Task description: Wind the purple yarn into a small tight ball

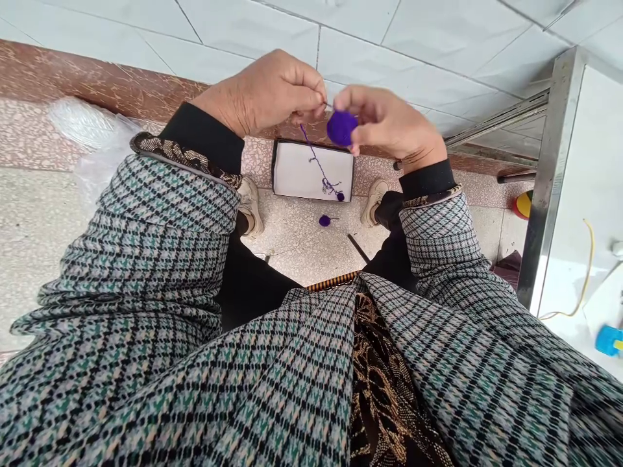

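Note:
My left hand (272, 91) is closed in a pinch on a thin stiff strand that spans the short gap between my hands; its kind is not clear. My right hand (396, 126), slightly blurred, holds a round purple yarn piece (342, 128) between thumb and fingers. From beneath my left hand a purple yarn (314, 152) runs down into a shallow white box (294, 172) with dark edges. Inside it lie tangled yarn and a small purple ball (341, 196). Another round purple piece (324, 221) with a short tail rests on the floor.
Crumpled clear plastic (87, 130) lies on the floor at left. A metal-framed table (548, 175) stands at right, with a yellow cord (590, 272) and a blue object (608, 340) on it. A tiled wall (263, 29) rises ahead. My shoes (250, 207) flank the box.

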`<state>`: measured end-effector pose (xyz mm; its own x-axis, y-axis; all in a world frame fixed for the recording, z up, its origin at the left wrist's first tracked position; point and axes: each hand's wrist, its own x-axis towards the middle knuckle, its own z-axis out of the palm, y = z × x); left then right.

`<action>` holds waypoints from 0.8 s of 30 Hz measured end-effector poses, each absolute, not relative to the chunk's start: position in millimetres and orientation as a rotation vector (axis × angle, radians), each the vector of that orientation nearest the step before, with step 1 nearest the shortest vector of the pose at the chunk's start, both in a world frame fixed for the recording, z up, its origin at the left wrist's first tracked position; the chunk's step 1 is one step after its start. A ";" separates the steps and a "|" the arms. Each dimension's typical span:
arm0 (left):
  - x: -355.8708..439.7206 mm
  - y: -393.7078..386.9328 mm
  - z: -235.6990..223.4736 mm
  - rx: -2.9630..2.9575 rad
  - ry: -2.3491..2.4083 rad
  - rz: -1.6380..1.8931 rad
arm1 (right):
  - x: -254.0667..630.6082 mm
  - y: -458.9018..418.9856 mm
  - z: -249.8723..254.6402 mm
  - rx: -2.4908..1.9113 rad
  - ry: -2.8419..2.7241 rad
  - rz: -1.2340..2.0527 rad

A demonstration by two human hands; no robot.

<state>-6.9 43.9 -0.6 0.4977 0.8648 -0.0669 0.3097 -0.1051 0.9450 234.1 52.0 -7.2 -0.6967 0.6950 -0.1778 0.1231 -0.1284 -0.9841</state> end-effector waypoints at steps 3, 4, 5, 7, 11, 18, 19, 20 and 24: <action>-3.7 43.0 -3.8 1.565 0.967 0.605 | 226.4 47.2 3.6 -0.750 -1.296 1.699; -0.5 41.1 -4.1 1.540 0.939 0.570 | 222.3 47.9 4.3 -0.775 -1.213 1.602; 3.0 38.9 -4.0 1.535 0.907 0.534 | 218.3 49.6 3.1 -0.833 -1.180 1.517; 9.5 34.9 -3.7 1.571 0.851 0.485 | 212.9 55.1 -3.9 -1.002 -1.256 1.387; 13.8 32.8 -4.0 1.613 0.856 0.486 | 219.8 67.2 -24.8 -1.258 -1.651 1.155; 17.2 29.1 10.7 1.506 1.106 0.466 | 245.9 72.6 -31.7 -1.479 -1.892 1.050; 18.5 28.4 12.7 1.477 1.149 0.452 | 245.9 72.0 -28.4 -1.497 -1.839 1.020; 19.4 28.4 13.0 1.434 1.176 0.439 | 244.9 71.2 -24.0 -1.500 -1.775 1.016; 17.9 35.1 -7.6 1.203 1.133 0.412 | 235.6 63.4 1.0 -1.446 -1.410 1.136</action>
